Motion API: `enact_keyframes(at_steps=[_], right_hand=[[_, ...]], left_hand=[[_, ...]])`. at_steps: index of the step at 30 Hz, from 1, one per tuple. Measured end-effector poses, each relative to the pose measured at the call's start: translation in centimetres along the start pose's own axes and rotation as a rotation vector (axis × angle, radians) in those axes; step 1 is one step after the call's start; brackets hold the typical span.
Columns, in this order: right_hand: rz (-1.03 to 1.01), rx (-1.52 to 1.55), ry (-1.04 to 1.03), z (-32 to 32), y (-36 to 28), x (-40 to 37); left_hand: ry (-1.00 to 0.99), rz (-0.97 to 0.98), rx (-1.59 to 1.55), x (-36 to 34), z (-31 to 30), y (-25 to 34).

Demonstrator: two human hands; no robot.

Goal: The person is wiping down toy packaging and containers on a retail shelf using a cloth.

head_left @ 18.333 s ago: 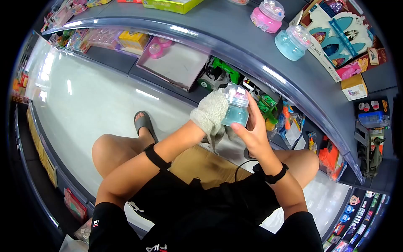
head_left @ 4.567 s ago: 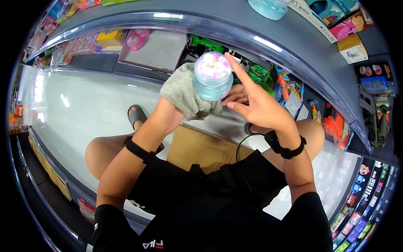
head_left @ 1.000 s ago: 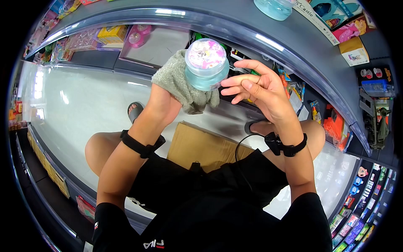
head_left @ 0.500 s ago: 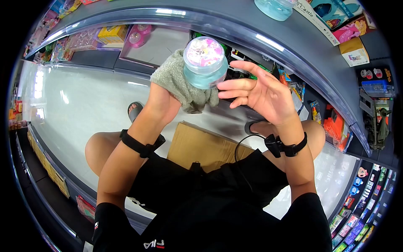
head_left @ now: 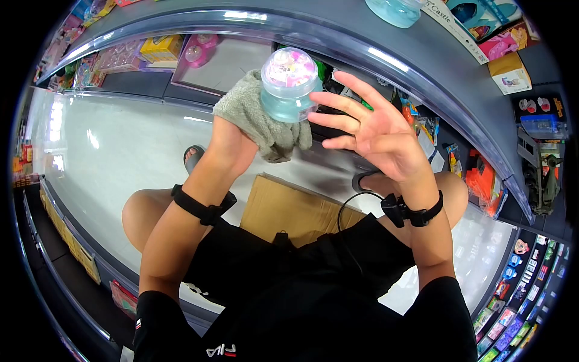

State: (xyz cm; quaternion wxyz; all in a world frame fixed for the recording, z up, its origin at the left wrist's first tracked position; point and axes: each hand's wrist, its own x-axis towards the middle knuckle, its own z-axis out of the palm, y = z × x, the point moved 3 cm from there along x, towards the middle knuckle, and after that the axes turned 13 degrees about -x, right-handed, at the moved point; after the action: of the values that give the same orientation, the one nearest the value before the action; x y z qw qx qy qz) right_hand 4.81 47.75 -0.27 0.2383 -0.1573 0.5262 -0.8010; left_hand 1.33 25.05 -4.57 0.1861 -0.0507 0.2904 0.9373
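A clear jar with pale blue contents and a pink and white patterned lid (head_left: 289,84) is held up at the upper middle. Around its left side and below it lies a grey-green cloth (head_left: 250,108). My left hand (head_left: 232,145) is under the cloth and supports cloth and jar together; the cloth hides its fingers. To the right of the jar, my right hand (head_left: 374,130) has its fingers spread, with the fingertips at or very near the jar's side; whether they touch it I cannot tell.
A cardboard box (head_left: 295,208) lies on the floor between the legs. Ahead, a curved shelf (head_left: 313,27) carries a similar jar (head_left: 395,11) and boxed toys. A grey tray (head_left: 232,63) with pink items sits below. Another shelf (head_left: 69,265) runs along the left.
The jar and cloth have shifted slightly up and left. The fingers of my right hand have spread wider and risen a little.
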Motion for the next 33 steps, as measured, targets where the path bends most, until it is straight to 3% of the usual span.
enact_keyframes(at_steps=[8,10,13,14,17,20,22,26,28,31,32,33], right_hand=[[-0.06,0.005,-0.018,-0.9,0.2,0.2],[0.092,-0.281,0.255,-2.1,0.0,-0.3],[0.018,-0.405,0.31,-2.6,0.5,0.2],[-0.09,-0.552,0.235,-2.9,0.9,0.6],[-0.078,-0.659,0.222,-2.0,1.2,0.3],[-0.067,-0.629,0.191,-0.2,1.6,0.5],[0.001,-0.637,0.209,0.6,2.2,0.6],[0.008,-0.683,0.226,0.7,2.7,0.7],[-0.004,-0.722,0.291,0.6,2.8,0.7],[0.007,-0.735,0.351,0.2,3.4,0.9],[0.008,-0.734,0.352,0.0,3.9,1.0],[-0.035,-0.739,0.367,-0.3,4.3,1.1]], left_hand=[[-0.051,-0.003,-0.052,0.3,0.1,-0.3],[-0.084,-0.032,-0.068,0.6,0.2,-0.3],[-0.001,0.004,-0.081,0.6,0.4,-0.2],[-0.003,0.007,-0.081,0.5,0.4,-0.1],[-0.009,-0.013,-0.055,0.2,0.6,0.0],[0.008,-0.035,0.014,-0.3,1.1,-0.3],[-0.102,-0.139,0.19,-0.7,1.4,-0.8],[-0.077,-0.145,0.183,-0.9,2.6,-0.8],[-0.219,-0.159,0.932,-0.3,3.4,-0.5],[-0.273,-0.285,1.081,3.6,-0.5,-3.2],[-0.526,0.519,1.532,4.2,-2.6,-4.3],[-0.527,0.518,1.532,4.3,-3.2,-4.7]])
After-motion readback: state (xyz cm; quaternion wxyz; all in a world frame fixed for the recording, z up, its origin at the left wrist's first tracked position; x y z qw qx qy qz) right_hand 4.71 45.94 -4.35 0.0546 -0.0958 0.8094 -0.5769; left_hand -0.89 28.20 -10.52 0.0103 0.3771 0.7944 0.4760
